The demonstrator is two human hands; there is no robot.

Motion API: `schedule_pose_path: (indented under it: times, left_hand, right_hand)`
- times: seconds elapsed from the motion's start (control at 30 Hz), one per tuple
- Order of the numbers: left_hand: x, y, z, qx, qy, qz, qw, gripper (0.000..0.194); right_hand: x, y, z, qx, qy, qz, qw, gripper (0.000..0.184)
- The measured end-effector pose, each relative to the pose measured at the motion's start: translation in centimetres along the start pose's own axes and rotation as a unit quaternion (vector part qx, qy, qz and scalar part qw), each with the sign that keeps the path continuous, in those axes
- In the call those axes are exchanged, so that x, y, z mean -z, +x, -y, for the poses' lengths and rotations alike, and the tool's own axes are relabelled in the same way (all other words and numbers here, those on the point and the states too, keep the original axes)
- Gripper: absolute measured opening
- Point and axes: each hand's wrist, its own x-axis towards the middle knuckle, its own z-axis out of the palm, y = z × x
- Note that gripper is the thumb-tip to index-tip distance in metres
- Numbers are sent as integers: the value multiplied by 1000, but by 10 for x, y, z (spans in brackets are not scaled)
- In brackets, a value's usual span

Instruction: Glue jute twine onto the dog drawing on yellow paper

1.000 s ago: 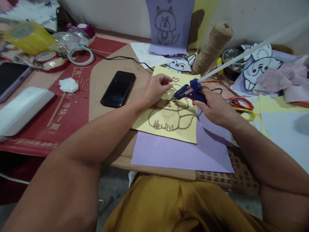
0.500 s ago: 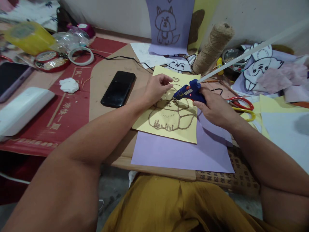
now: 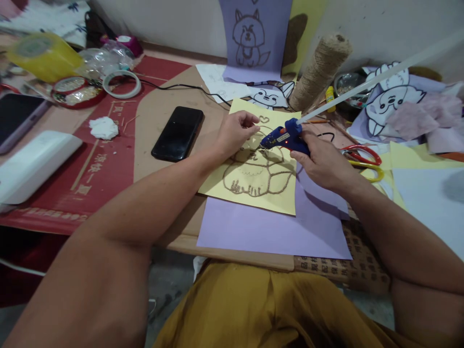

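My right hand (image 3: 322,157) is wrapped round a blue hot glue gun (image 3: 284,137), its small red light lit. A long pale glue stick (image 3: 348,94) sticks out of the gun's back end. The nozzle points down and left at a yellow sheet (image 3: 284,205), close to the face of an animal outlined in brown twine (image 3: 268,180). On the sheet's upper left, my left hand (image 3: 237,133) has its fingers curled, thumb and fingertips nearly together; whatever they pinch, if anything, is too small to make out. Lilac paper (image 3: 268,232) lies underneath.
Left of the sheet lies a black phone (image 3: 177,134). A twine roll (image 3: 321,72) stands behind, beside a propped lilac picture (image 3: 250,43). Scissors (image 3: 362,154) lie at the right. Tape rolls (image 3: 121,84) and a white case (image 3: 39,166) are at the left.
Almost nothing differs. Both hands and the glue gun stay in place over the yellow sheet, with at most a very slight shift of the nozzle.
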Motion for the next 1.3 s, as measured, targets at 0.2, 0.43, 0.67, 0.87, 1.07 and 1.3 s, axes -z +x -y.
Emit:
schedule_pose_path:
  times: [0.2, 0.43, 0.67, 0.87, 1.07, 1.3]
  left_hand:
    - [0, 0, 1, -12, 4, -1, 1000, 19]
    - [1, 0, 0, -4, -3, 4, 1000, 21]
    - [0, 0, 1, -4, 5, 0, 1000, 20]
    - [0, 1, 4, -8, 0, 2, 1000, 21]
    - [0, 2, 6, -26, 6, -1, 1000, 18]
    - [-1, 5, 10, -31, 6, -3, 999, 19]
  right_hand:
    - [-2, 1, -1, 0, -4, -6, 1000, 53]
    - [-5, 1, -4, 2, -1, -23, 1000, 52]
    - [-2, 0, -2, 15, 2, -9, 1000, 50]
    - [-1, -1, -2, 14, -1, -7, 1000, 50]
    - [-3, 1, -2, -6, -2, -6, 1000, 56]
    - [-6, 3, -7, 1, 10, -22, 1000, 59]
